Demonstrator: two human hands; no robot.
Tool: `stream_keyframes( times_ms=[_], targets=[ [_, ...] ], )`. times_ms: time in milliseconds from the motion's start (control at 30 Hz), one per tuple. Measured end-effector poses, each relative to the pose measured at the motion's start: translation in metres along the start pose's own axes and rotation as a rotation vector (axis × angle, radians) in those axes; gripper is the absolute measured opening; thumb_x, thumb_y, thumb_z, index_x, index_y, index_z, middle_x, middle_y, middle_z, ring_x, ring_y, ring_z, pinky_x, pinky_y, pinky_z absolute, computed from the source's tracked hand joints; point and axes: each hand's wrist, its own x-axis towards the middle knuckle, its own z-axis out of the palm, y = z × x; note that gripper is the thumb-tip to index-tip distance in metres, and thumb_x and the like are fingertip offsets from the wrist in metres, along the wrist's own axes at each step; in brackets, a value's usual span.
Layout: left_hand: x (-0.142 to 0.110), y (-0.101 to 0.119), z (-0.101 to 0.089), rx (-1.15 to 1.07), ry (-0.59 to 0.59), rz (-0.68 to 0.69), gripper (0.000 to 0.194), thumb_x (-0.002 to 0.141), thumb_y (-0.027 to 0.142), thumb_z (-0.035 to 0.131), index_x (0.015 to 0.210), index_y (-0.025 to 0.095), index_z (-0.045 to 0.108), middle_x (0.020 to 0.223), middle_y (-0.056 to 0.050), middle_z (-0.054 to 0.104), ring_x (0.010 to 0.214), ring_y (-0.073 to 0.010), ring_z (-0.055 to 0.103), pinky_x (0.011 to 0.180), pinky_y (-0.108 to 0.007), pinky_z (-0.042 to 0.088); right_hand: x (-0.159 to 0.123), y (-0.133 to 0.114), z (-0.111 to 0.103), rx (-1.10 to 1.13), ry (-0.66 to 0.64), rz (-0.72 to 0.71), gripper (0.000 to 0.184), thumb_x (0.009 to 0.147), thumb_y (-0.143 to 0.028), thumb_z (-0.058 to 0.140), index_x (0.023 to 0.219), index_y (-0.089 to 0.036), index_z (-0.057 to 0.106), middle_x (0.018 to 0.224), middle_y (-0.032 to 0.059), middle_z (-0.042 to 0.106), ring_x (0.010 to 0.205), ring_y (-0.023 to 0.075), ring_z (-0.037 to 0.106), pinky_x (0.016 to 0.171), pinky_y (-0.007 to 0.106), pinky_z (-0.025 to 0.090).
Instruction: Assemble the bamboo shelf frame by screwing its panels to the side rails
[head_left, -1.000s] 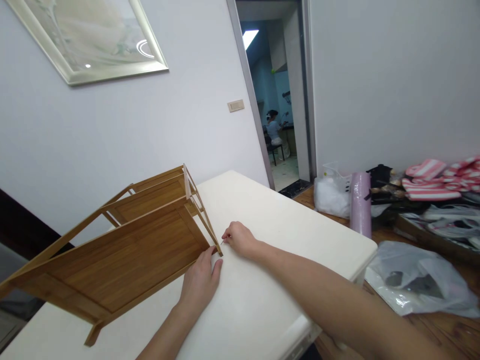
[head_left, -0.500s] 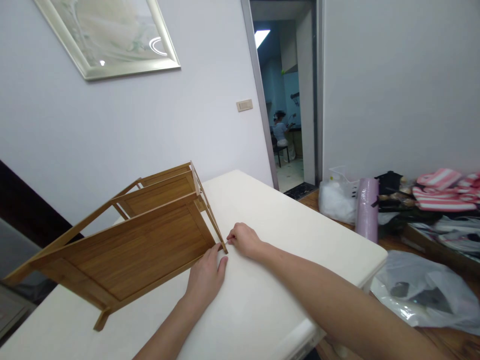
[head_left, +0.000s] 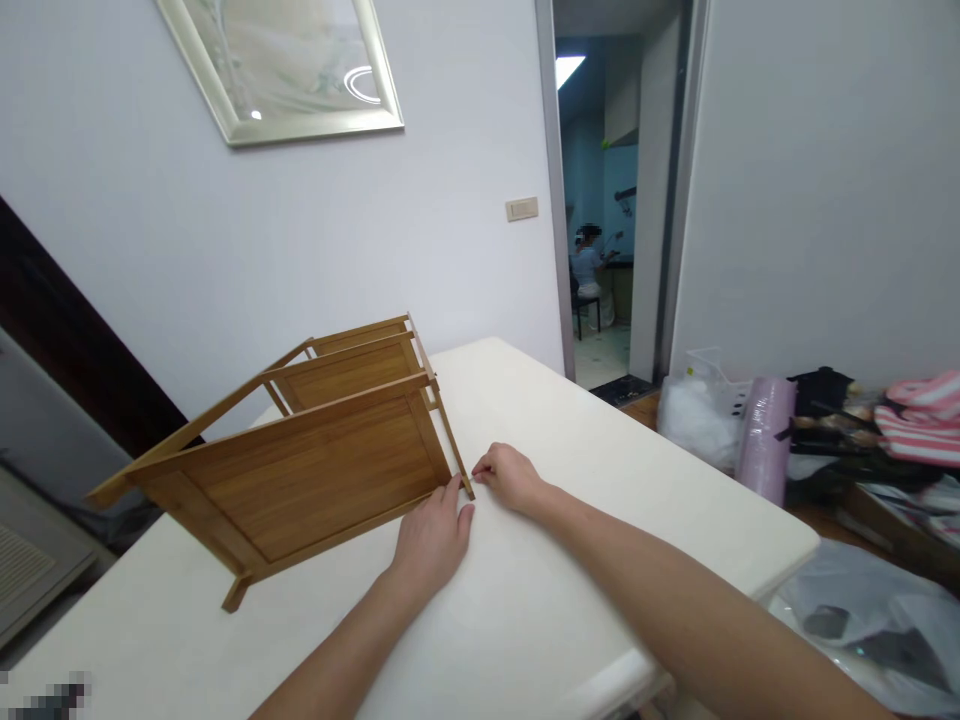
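A bamboo shelf rack (head_left: 315,470) lies on its side on the white table (head_left: 570,440). My left hand (head_left: 433,535) rests flat beside the rack's near corner post, fingers stretched out and touching the wood. My right hand (head_left: 511,475) is just right of that corner, its fingers curled in a pinch at the post's foot. What the fingertips pinch is too small to make out.
A doorway (head_left: 611,190) behind the table shows another person seated in a far room. On the wooden floor to the right lie a purple roll (head_left: 765,438), white bags, striped cloth and a clear plastic bag (head_left: 870,620). A framed picture hangs on the wall.
The view has swung left and the rack now lies lower and flatter. Both hands stay at the rack's corner; the right hand has closed in against the post.
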Motion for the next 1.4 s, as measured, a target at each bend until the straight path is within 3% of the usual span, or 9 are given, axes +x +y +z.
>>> stream_keyframes(
  times_ms=[400,633,1000,1400],
  targets=[
    [-0.003,-0.002,-0.009,-0.056,0.072,0.017,0.049,0.092,0.036,0.036,0.135,0.014,0.044,0.111,-0.014,0.056,0.105,-0.0282,0.049,0.093,-0.041,0.037,0.001,-0.003,0.001,-0.035,-0.014,-0.108,0.024,0.085,-0.019,0.052,0.094,-0.022,0.074,0.088,0.0050,0.065,0.084,0.0167,0.058,0.072,0.024,0.040],
    [-0.004,-0.006,-0.011,-0.086,0.106,0.028,0.046,0.092,0.039,0.038,0.132,0.017,0.046,0.112,-0.011,0.056,0.104,-0.0266,0.049,0.092,-0.041,0.040,0.004,-0.003,0.003,-0.032,0.020,-0.084,0.024,0.083,-0.023,0.052,0.099,-0.019,0.071,0.087,0.0051,0.066,0.076,0.0162,0.059,0.071,0.026,0.043],
    [-0.001,-0.019,-0.008,-0.270,0.127,0.018,0.040,0.086,0.025,0.048,0.126,0.021,0.052,0.106,-0.007,0.062,0.103,-0.0225,0.052,0.094,-0.036,0.043,0.004,-0.003,0.003,0.025,0.022,-0.140,0.024,0.081,-0.029,0.050,0.083,-0.019,0.072,0.081,0.0056,0.066,0.071,0.0180,0.060,0.070,0.029,0.045],
    [-0.002,-0.009,-0.011,0.088,0.135,0.027,0.044,0.089,0.026,0.039,0.132,0.016,0.046,0.100,-0.016,0.063,0.091,-0.0288,0.057,0.077,-0.042,0.041,0.004,-0.001,0.005,-0.015,0.031,-0.148,0.022,0.081,-0.025,0.050,0.083,-0.021,0.072,0.082,0.0044,0.066,0.071,0.0167,0.059,0.068,0.027,0.043]
  ],
)
